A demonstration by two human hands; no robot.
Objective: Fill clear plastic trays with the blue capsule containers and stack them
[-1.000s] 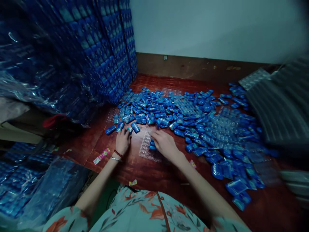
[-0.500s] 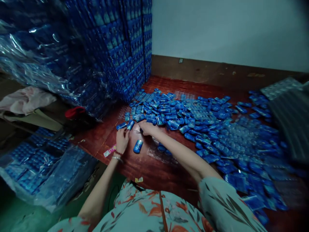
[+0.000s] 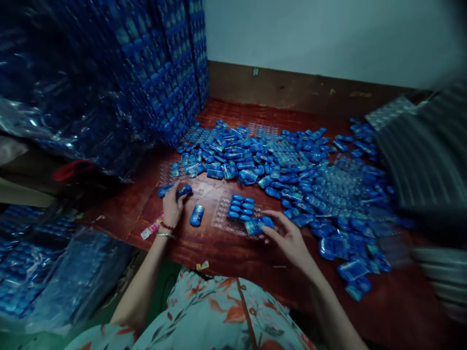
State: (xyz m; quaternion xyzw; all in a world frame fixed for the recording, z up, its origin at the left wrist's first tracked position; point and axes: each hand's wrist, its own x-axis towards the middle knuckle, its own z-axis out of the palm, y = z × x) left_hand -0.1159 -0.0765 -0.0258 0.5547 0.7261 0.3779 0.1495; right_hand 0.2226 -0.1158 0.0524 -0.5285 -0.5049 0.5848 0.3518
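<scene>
My left hand [image 3: 172, 206] has its fingers closed round a small blue pack [image 3: 184, 190], with another blue pack [image 3: 165, 190] at its left side. Between my hands, one blue pack [image 3: 197, 216] lies alone on the red-brown table [image 3: 197, 245]. My right hand [image 3: 286, 236] holds a blue pack [image 3: 259, 225] between thumb and fingers, over the lower right part of a clear moulded tray [image 3: 223, 214]. Several blue packs [image 3: 241, 207] stand in rows in that tray.
A large heap of blue packs [image 3: 233, 148] with clear trays spreads behind and to the right. Stacked, plastic-wrapped packs [image 3: 146, 73] rise at the left. Dark ribbed trays [image 3: 412, 160] stand at the right. Pink and yellow labels [image 3: 151, 227] lie near the front edge.
My right hand has moved right and toward me, and now holds a blue pack over the tray. The tray's rows of packs have come into view. The camera view has shifted.
</scene>
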